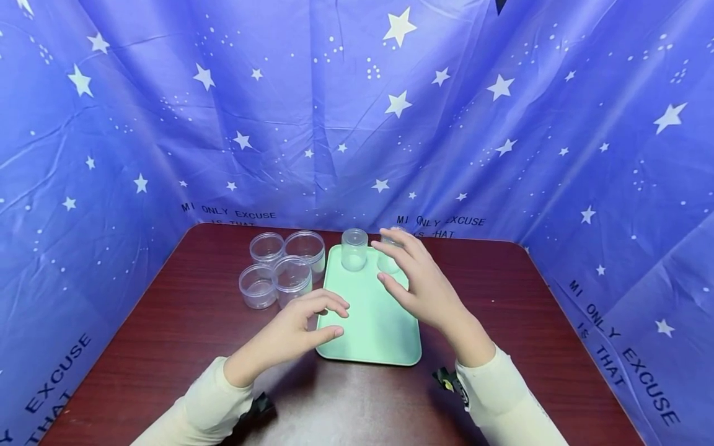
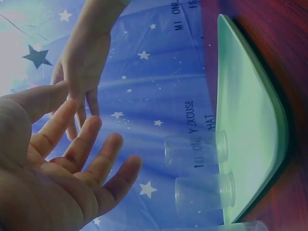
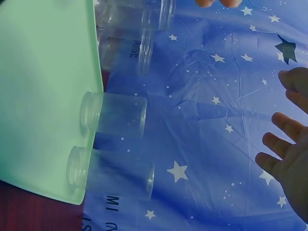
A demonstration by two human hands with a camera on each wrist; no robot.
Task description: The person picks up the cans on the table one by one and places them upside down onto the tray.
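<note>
Two clear plastic jars stand mouth down at the far end of a light green tray (image 1: 368,334). The left one (image 1: 354,251) shows whole in the head view; my right hand partly hides the right one (image 1: 388,263). Both jars, the nearer (image 3: 120,173) and the farther (image 3: 120,114), show in the right wrist view, threaded necks against the tray. My right hand (image 1: 426,282) hovers over the tray's right side, fingers spread and holding nothing. Over the tray's left edge hangs my left hand (image 1: 295,328), fingers loosely bent and nothing in them.
Several clear round jars, one of them a wide tub (image 1: 258,288), are grouped left of the tray on the dark red wooden table (image 1: 480,272). A blue curtain (image 1: 334,111) with white stars surrounds the table at the back and sides.
</note>
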